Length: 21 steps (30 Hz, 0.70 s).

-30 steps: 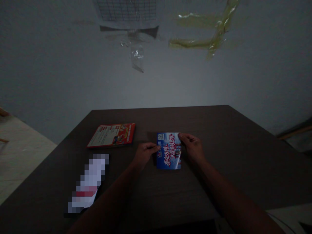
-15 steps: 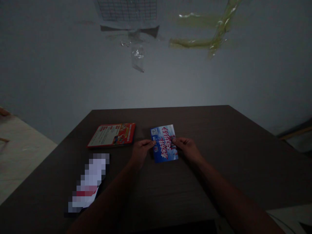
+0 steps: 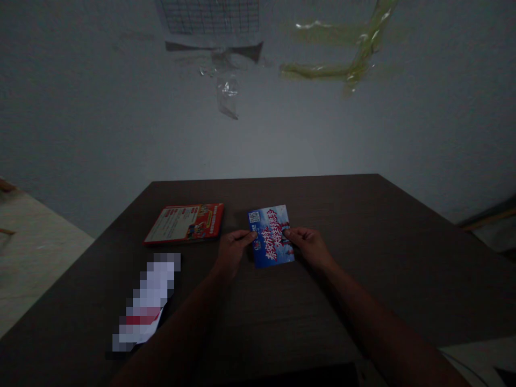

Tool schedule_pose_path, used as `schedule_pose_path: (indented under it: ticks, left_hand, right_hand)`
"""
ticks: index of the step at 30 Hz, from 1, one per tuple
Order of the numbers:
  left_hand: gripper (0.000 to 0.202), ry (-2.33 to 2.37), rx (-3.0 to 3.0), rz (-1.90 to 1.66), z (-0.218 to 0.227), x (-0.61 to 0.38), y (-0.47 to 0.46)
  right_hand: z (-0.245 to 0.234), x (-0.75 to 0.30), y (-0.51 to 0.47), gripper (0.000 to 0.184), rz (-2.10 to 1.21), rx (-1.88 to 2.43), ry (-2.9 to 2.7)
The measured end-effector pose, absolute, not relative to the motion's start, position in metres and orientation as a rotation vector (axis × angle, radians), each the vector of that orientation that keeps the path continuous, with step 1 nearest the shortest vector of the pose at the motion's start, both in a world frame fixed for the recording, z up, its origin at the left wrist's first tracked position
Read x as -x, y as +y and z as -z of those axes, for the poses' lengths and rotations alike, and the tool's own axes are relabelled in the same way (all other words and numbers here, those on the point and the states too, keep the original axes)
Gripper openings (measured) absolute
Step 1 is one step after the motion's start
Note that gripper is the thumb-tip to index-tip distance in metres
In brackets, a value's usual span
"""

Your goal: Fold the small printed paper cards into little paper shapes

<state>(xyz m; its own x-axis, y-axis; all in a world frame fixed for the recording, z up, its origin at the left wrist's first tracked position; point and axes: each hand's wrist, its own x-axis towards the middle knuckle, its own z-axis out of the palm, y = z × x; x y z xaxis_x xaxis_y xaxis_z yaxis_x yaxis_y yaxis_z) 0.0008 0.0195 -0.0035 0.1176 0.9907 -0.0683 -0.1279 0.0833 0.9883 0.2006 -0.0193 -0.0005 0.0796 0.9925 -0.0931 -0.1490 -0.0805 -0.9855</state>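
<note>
Both hands hold a blue printed flyer above the middle of the dark table. It carries red-and-white lettering and a QR code in its upper left corner. My left hand pinches the left edge between thumb and fingers. On the opposite edge, my right hand has the same kind of pinch. To the left of my left hand lies a stack of red-and-white printed leaflets, apart from the fingers.
A phone-like object with a blurred-out bright face lies at the table's left front. The dark wooden table meets a grey wall bearing yellowish tape and a torn clear plastic piece. Something black shows at the bottom edge.
Almost nothing differs. The flyer and both hands stay in place with the same grip, apart from a very slight shift.
</note>
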Motion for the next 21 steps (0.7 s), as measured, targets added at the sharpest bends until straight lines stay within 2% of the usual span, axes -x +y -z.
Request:
schedule_pose_path:
  ticks: [9,21]
  left_hand:
    - [0.025,1.064,-1.104,-1.148,0.0066,0.0002,0.0235]
    - [0.025,1.049,-1.106,-1.157,0.0062,0.0028,0.0247]
  right_hand:
    - [0.0,-0.2007,-0.0187,0.037,-1.221,1.24,-1.057]
    - [-0.0026,-0.2009,-0.0219,0.035,-1.318,1.199,-1.081]
